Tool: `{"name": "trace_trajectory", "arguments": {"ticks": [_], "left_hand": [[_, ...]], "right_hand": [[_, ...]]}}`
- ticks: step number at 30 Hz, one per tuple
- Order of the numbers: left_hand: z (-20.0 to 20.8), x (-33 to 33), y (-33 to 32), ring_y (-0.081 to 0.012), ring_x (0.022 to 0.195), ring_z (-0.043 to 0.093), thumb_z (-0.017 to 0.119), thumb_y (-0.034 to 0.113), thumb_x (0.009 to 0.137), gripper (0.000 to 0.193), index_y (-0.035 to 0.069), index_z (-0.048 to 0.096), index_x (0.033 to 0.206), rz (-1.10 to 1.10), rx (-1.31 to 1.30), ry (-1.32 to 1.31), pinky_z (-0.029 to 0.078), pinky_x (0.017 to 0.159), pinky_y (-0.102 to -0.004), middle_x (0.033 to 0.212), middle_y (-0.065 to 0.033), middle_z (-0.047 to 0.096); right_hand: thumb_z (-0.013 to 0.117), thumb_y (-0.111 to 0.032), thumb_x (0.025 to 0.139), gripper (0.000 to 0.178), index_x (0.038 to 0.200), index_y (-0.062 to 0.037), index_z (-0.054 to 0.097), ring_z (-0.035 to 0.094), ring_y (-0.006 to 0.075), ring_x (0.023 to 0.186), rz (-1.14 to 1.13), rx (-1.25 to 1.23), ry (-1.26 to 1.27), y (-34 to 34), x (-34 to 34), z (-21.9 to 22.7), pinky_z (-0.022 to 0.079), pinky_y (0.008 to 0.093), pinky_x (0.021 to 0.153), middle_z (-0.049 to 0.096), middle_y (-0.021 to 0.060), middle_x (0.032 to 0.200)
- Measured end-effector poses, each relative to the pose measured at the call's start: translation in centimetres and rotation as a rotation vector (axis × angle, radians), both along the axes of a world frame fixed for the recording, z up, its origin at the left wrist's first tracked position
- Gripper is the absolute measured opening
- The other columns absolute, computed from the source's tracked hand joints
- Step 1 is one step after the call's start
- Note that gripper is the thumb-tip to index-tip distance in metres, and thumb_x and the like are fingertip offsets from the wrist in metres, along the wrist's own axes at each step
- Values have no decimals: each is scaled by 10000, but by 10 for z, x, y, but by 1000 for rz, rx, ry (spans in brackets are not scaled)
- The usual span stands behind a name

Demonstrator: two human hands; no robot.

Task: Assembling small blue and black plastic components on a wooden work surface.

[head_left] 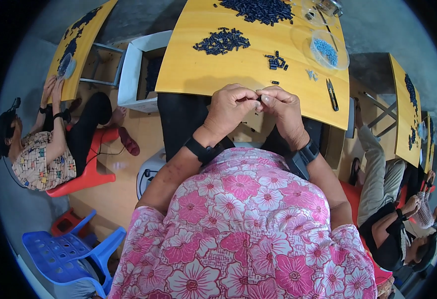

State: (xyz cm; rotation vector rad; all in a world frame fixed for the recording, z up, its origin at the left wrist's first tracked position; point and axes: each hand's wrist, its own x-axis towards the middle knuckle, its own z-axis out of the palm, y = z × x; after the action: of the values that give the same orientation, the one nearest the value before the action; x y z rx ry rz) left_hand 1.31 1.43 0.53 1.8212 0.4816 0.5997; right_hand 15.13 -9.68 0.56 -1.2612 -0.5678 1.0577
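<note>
My left hand (231,110) and my right hand (285,113) meet just off the near edge of the yellow table (188,72). Thumbs and forefingers of both pinch a small dark piece (259,98), mostly covered by the fingertips. One black cylindrical piece (275,82) lies alone on the table just beyond them. Farther off sits a small group of similar black pieces (276,62). Right of my hands rest black-handled thread snips (332,94) and a few pale blue bits (312,75). A clear bowl (345,61) holds small blue parts (325,52).
Two larger heaps of black pieces (222,41) (258,10) cover the table's far part. A white box (131,74) stands left of the table. People work at other tables (81,45) on both sides. A blue plastic chair (61,256) is behind me at left.
</note>
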Motion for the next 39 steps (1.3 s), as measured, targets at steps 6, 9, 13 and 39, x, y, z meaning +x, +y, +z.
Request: {"name": "trace_trajectory", "arguments": {"ticks": [6,9,13,39], "left_hand": [[-8,12,17,-157,751,643,669,2,803,46,-4,672,849,55,90,37,503,706,-275,790,-73,675],[-14,14,26,-188,741,632,684,17,784,54,15,678,838,77,175,30,495,695,-299,775,-75,677],[-16,14,34,-229,744,617,700,21,747,76,38,685,819,101,270,43,491,693,-325,763,-81,671],[-36,17,42,-269,787,572,716,139,688,78,96,687,746,138,465,73,468,736,-381,754,-47,634]], "right_hand": [[640,-89,876,147,969,12,691,623,124,735,7,-99,157,20,12,-1,515,266,717,679,64,798],[649,-96,875,139,954,10,689,629,128,726,29,-131,179,27,17,-4,523,268,710,682,74,803],[656,-82,865,121,941,7,687,646,136,724,25,-184,157,37,17,-2,539,258,692,689,82,817],[592,-123,881,199,1050,-34,651,618,249,874,-101,64,-816,94,8,-1,486,332,789,661,114,964]]}}
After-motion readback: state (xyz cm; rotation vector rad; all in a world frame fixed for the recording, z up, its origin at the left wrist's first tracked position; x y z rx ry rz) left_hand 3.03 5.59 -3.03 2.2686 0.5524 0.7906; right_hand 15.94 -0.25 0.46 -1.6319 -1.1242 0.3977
